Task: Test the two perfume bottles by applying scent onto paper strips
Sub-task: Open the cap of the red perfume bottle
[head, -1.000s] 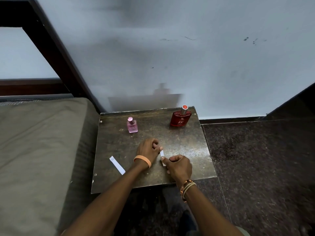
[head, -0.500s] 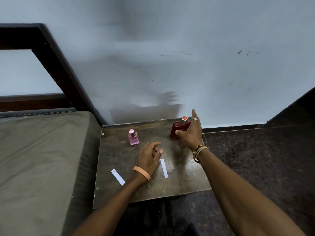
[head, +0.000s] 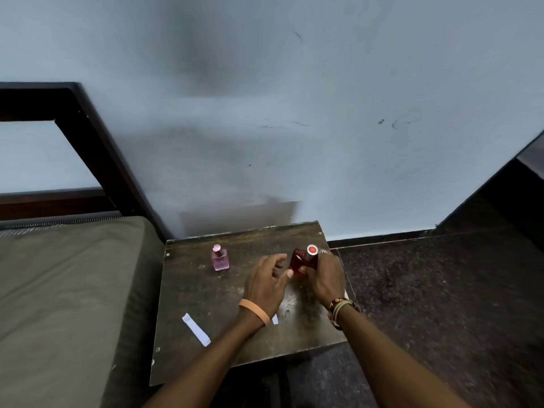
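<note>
Head view: the right hand (head: pixel 325 278) holds the squat red glass perfume bottle (head: pixel 301 262) at the far right of the dark, worn wooden desk (head: pixel 206 293). The step looks like uncapping, so steady the body and pull the silver cap (head: pixel 312 249) straight off (nozzle aimed at a strip afterwards). The left hand (head: pixel 263 287) has its fingers (head: pixel 274 258) loosely spread and holding nothing, with the thumb just beside the bottle. A white paper strip (head: pixel 196 329) lies front-left.

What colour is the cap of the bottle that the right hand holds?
The cap is silver with a red top, seen in the head view.
</note>
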A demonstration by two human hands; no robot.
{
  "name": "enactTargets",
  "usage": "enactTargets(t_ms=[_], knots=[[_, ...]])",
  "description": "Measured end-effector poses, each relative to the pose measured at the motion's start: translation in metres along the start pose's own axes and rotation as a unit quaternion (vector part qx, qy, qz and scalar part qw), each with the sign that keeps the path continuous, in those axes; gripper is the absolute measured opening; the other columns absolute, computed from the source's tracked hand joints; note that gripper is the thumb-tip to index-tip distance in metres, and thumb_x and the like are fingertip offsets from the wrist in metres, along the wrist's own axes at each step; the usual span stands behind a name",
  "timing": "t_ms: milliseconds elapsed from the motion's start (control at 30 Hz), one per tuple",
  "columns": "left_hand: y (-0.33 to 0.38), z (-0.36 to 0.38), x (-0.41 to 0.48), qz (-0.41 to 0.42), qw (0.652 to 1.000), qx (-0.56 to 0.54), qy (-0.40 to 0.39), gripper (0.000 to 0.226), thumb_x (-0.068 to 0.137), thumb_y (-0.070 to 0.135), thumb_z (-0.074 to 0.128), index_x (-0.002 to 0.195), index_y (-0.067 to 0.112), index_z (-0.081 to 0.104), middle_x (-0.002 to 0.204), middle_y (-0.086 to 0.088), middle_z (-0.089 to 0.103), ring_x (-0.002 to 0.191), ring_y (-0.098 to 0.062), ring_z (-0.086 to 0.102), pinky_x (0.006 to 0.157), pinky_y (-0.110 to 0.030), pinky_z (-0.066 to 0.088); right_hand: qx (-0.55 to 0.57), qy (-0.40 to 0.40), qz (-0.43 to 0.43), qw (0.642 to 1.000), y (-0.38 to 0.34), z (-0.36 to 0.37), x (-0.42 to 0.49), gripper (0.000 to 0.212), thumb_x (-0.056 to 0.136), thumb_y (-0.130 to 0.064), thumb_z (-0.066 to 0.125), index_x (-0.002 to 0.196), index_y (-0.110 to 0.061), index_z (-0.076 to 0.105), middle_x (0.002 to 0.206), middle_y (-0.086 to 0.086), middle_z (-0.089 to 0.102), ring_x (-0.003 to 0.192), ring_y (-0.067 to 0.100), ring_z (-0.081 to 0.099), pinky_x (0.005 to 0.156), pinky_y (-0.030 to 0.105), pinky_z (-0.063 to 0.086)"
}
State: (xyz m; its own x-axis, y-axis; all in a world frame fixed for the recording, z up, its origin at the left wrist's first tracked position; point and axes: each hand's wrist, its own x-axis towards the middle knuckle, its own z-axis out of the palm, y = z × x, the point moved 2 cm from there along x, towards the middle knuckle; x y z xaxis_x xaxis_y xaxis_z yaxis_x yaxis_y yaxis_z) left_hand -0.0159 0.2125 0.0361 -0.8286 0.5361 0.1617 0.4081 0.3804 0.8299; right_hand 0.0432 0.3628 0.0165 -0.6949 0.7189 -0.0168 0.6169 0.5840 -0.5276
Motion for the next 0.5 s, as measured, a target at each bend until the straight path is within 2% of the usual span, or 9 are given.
enactTargets(t_ms=[133, 200, 300, 367, 433, 500], knots=[[0.032, 0.010, -0.009, 0.025, 0.995, 0.040, -0.087, 0.052, 0.089, 0.024, 0.060, 0.139, 0.022, 0.043, 0.135, 0.001, 0.050, 0.120, -0.013, 0.048, 0.104, -0.030, 0.040, -0.002, 0.011, -0.016, 1.000, 0.008, -0.017, -0.033, 0.012, 0.083, -0.028, 0.072, 0.085, -0.018, 0.066, 0.084, 0.001, 0.069, 0.079, 0.020, 0.062, 0.074, 0.039, 0.054], [0.046, 0.015, -0.016, 0.037, 0.989, 0.060, -0.132, 0.057, 0.091, 0.021, 0.057, 0.143, 0.025, 0.035, 0.144, 0.002, 0.043, 0.132, -0.013, 0.039, 0.111, -0.028, 0.030, 0.007, 0.002, -0.003, 1.000, 0.015, -0.020, -0.049, 0.009, 0.084, -0.030, 0.070, 0.081, -0.023, 0.065, 0.080, -0.004, 0.067, 0.076, 0.015, 0.062, 0.072, 0.036, 0.055], [0.059, 0.021, -0.027, 0.067, 0.978, 0.089, -0.177, 0.051, 0.089, 0.016, 0.058, 0.137, 0.025, 0.045, 0.138, 0.003, 0.051, 0.129, -0.012, 0.044, 0.111, -0.024, 0.030, 0.013, -0.014, 0.021, 1.000, 0.028, -0.023, -0.067, 0.007, 0.081, -0.026, 0.072, 0.080, -0.024, 0.065, 0.080, -0.004, 0.068, 0.078, 0.015, 0.064, 0.072, 0.032, 0.055], [0.062, 0.024, -0.034, 0.081, 0.973, 0.113, -0.187, 0.044, 0.088, 0.012, 0.057, 0.131, 0.022, 0.053, 0.133, 0.003, 0.056, 0.124, -0.013, 0.049, 0.108, -0.023, 0.033, 0.031, -0.028, 0.030, 0.999, 0.032, -0.029, -0.078, 0.009, 0.076, -0.024, 0.074, 0.076, -0.020, 0.065, 0.079, -0.001, 0.069, 0.077, 0.017, 0.064, 0.066, 0.028, 0.049], [0.060, 0.028, -0.038, 0.079, 0.968, 0.138, -0.193, 0.044, 0.088, 0.013, 0.056, 0.131, 0.022, 0.053, 0.134, 0.003, 0.055, 0.125, -0.012, 0.047, 0.107, -0.021, 0.031, 0.041, -0.043, 0.033, 0.998, 0.032, -0.032, -0.087, 0.013, 0.075, -0.025, 0.073, 0.072, -0.025, 0.060, 0.079, -0.003, 0.066, 0.077, 0.016, 0.061, 0.064, 0.027, 0.044], [0.056, 0.033, -0.040, 0.071, 0.964, 0.157, -0.205, 0.048, 0.088, 0.016, 0.056, 0.135, 0.024, 0.048, 0.139, 0.003, 0.050, 0.129, -0.011, 0.043, 0.110, -0.022, 0.029, 0.064, -0.049, 0.046, 0.996, 0.033, -0.033, -0.091, 0.011, 0.076, -0.026, 0.069, 0.071, -0.028, 0.059, 0.080, -0.004, 0.067, 0.078, 0.015, 0.062, 0.067, 0.030, 0.049]])
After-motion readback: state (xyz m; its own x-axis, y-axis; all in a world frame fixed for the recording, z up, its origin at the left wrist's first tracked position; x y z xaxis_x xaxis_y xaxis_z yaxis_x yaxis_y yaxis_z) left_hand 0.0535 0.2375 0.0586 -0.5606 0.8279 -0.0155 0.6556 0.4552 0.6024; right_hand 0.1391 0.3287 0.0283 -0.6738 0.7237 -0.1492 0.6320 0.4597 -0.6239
